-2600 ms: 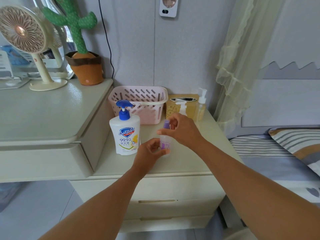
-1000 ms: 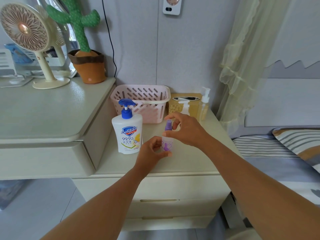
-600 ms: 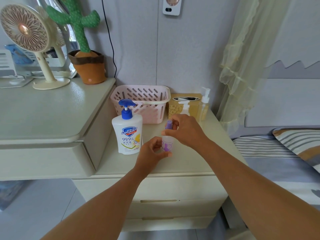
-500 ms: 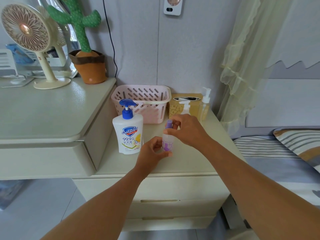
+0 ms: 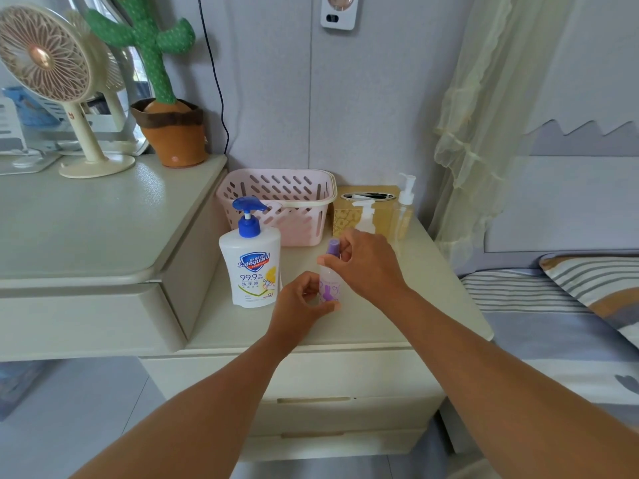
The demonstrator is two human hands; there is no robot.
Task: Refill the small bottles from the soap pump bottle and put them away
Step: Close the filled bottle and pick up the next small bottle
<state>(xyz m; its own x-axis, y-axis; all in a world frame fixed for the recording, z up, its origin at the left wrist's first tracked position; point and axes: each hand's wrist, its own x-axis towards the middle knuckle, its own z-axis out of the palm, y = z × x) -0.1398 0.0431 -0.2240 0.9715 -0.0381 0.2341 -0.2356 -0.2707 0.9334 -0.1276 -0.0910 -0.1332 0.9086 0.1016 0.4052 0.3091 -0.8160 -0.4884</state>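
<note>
Little change vs the frames from a sec ago. Small bottle point(image 5: 328, 285) stands on the same spot of the counter point(image 5: 397, 319), just right of the soap pump bottle point(image 5: 254, 267) and in front of the pink basket point(image 5: 332, 191).

L hand point(image 5: 301, 302) stays wrapped round the bottle's lower body, fingers point(image 5: 307, 280) curled behind it, thumb across the front near the base. It acts as the anchor.

R hand point(image 5: 363, 264) stays on top, fingertips pinching the neck just under the purple cap point(image 5: 333, 245). Its pinch sits a bit differently than 0.5 s back, thumb tip now lower on the neck. That reads as a small re-grip mid-twist.

Cap is still seated, no gap showing btw cap and bottle. Can't tell if it's coming off or going on, and the fill level is unclear through the frosted wall.

Soap pump hasn't moved; nothing touches its blue head. No bottle shows in the basket from this angle. Two other pump bottles, a white one point(image 5: 364, 216) and a clear one point(image 5: 403, 216), wait at the back by the tissue box point(image 5: 349, 216), apart from both hands.

Meaning for the task, IMO: stuck at the cap step for bottle 1, progress slow. If opening, pumping comes next; if closing, bottle goes to the basket.
</note>
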